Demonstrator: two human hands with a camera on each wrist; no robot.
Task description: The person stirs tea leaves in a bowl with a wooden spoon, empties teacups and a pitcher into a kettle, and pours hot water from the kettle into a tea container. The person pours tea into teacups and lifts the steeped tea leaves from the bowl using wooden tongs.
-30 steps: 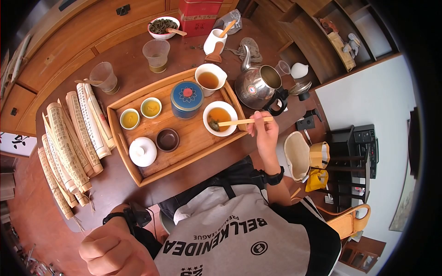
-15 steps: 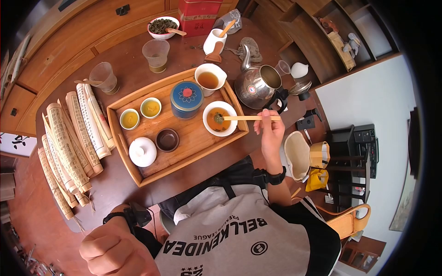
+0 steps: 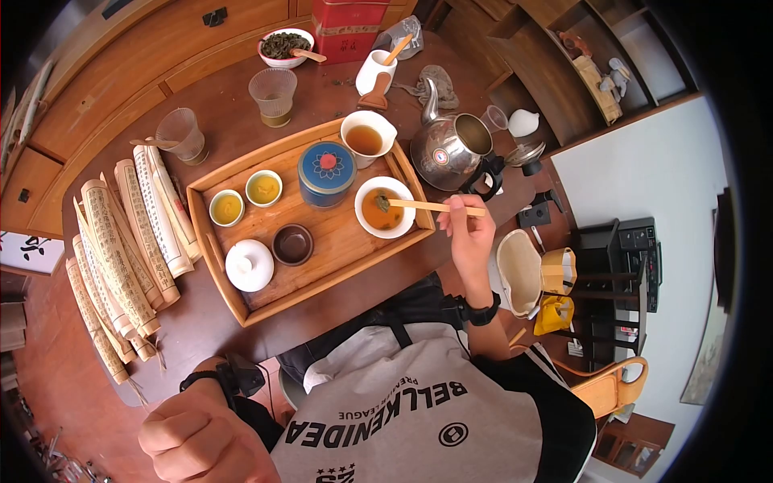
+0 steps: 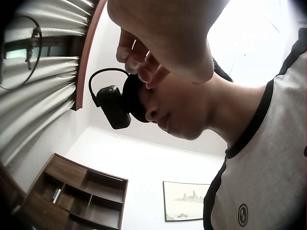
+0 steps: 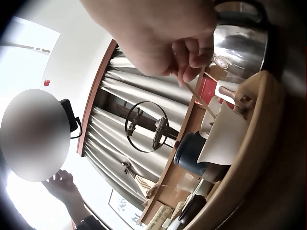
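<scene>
My right hand (image 3: 471, 237) pinches a thin wooden stick (image 3: 427, 206) between thumb and fingers at the tray's right end. Its far tip dips into a white gaiwan bowl (image 3: 407, 221) of amber tea, where a small clump of dark tea leaves (image 3: 382, 200) lies at the tip. The right wrist view shows the stick (image 5: 204, 100) slanting down into the white bowl (image 5: 223, 139). My left hand (image 3: 189, 439) is raised close to the head camera, fingers curled and holding nothing. In the left wrist view this hand (image 4: 168, 43) is beside the face.
The wooden tray (image 3: 338, 278) also bears a blue tea caddy (image 3: 328, 185), a white pitcher (image 3: 358, 145), two small tea cups, a white lid (image 3: 250, 266) and a dark dish (image 3: 292, 245). A steel kettle (image 3: 447, 157) stands right; bamboo scrolls (image 3: 121, 249) lie left.
The stick's tip and the leaf clump have shifted from the bowl's lower left to its upper part. My right hand has moved slightly right; the left hand stays put.
</scene>
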